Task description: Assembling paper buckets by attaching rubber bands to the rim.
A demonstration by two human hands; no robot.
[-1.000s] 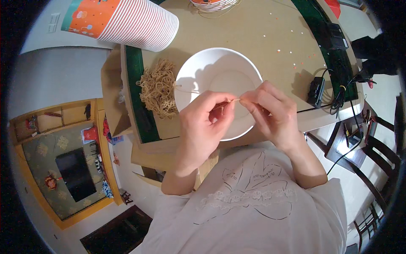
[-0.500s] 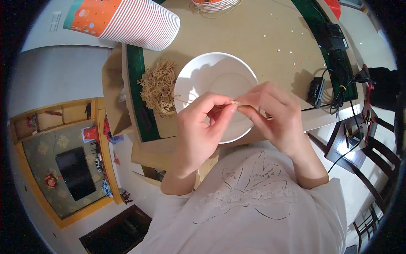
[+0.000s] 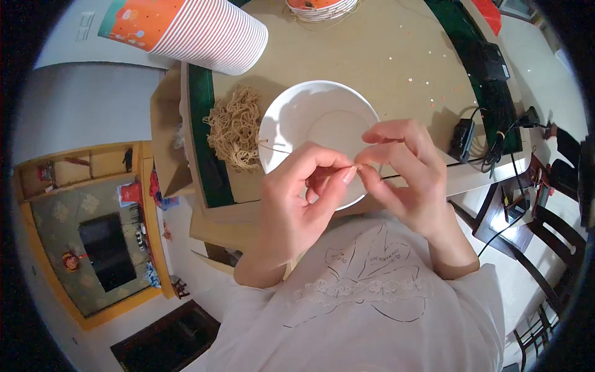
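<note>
A white paper bucket [image 3: 322, 102] stands with its round mouth facing me, at the front of the table. Over its near rim my left hand [image 3: 300, 204] is closed, thumb and forefinger pinching thin tan twine [image 3: 273, 149], which crosses the bucket's left side. Fingertip to fingertip with it, my right hand [image 3: 412, 180] pinches at the same spot; its other fingers are curled and apart. The twine's end between the fingertips is too small to see clearly. Left of the bucket lies a tangled heap of tan twine [image 3: 234, 127].
A long stack of nested paper buckets [image 3: 214, 37] with orange print lies at the far left. Another stack with twine [image 3: 322, 8] is at the back. Paper dots [image 3: 410, 80] are scattered on the table; a black adapter [image 3: 462, 136] and cables [image 3: 496, 149] lie at right.
My fingertips have shifted slightly right and nearer to me, still together. My right forefinger has lifted and its fingers have spread. The view has shifted a little.
</note>
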